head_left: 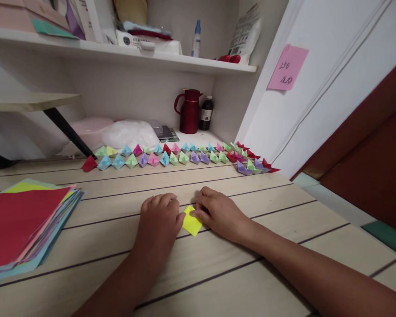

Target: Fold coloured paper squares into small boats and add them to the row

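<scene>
At the far left of the frame a stack of coloured square paper sheets (pixel 23 226), red on top, lies on the pale wooden plank floor (pixel 218 281). Right of it, near the lower middle, the left hand (pixel 160 220) rests knuckles up on the floor, fingers curled down, its thumb side touching the small folded yellow paper piece (pixel 191 222). That paper lies flat on the boards at the centre of the frame, between the two hands. The right hand (pixel 218 213) presses on the paper's right edge, fingertips bent onto it; whether either hand pinches the paper or only pushes it flat cannot be told.

Above the hands, across the middle of the frame, two rows of small folded paper boats in many colours (pixel 178 157) run from left to right along the floor edge. Behind them, centre top, a dark red jug with a handle (pixel 188 111) stands just beside a dark brown bottle (pixel 206 113). At upper right a pink sticky note (pixel 287 67) clings to the white door frame (pixel 317 88).
</scene>
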`<action>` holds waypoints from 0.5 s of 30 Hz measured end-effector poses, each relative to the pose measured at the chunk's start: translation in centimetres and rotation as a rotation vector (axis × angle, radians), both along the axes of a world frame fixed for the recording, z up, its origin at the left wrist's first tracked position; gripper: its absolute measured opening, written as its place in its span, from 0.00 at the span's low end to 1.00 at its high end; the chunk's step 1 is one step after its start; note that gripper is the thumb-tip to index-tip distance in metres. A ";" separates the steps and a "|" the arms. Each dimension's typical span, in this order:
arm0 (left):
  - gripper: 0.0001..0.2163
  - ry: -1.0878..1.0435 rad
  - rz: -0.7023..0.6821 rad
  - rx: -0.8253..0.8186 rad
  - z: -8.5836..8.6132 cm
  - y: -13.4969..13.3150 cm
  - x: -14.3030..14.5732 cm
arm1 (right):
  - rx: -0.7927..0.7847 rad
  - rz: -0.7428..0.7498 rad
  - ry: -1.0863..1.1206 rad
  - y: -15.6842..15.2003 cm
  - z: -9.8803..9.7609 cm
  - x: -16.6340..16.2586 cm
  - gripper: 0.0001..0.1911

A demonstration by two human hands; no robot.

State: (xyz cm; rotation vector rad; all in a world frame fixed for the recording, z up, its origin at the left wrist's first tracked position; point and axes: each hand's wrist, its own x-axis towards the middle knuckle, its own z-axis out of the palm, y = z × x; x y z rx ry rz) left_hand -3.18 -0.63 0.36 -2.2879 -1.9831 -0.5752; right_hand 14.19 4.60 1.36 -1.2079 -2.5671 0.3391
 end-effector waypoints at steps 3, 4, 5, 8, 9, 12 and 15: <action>0.04 0.019 -0.019 0.001 -0.1 -0.1 0.1 | 0.006 -0.026 0.010 -0.1 -0.1 -0.2 0.06; 0.04 0.023 -0.023 0.008 -0.2 -0.1 0.2 | 0.003 -0.026 0.020 -0.1 -0.1 -0.2 0.05; 0.05 0.026 -0.026 0.018 -0.2 -0.1 0.2 | -0.002 -0.025 0.028 -0.1 -0.2 -0.2 0.05; 0.06 0.028 -0.052 0.035 -0.3 0.0 0.3 | -0.044 -0.007 0.068 0.3 -0.3 0.0 0.05; 0.06 0.028 -0.062 0.033 -0.3 0.1 0.3 | -0.065 0.006 0.090 0.4 -0.3 0.1 0.06; 0.08 0.031 -0.089 0.024 -0.3 0.1 0.3 | -0.113 0.050 0.158 0.8 -0.3 0.6 0.11; 0.10 0.018 -0.128 0.015 -0.2 0.0 0.1 | -0.125 0.072 0.193 1.1 -0.3 0.9 0.13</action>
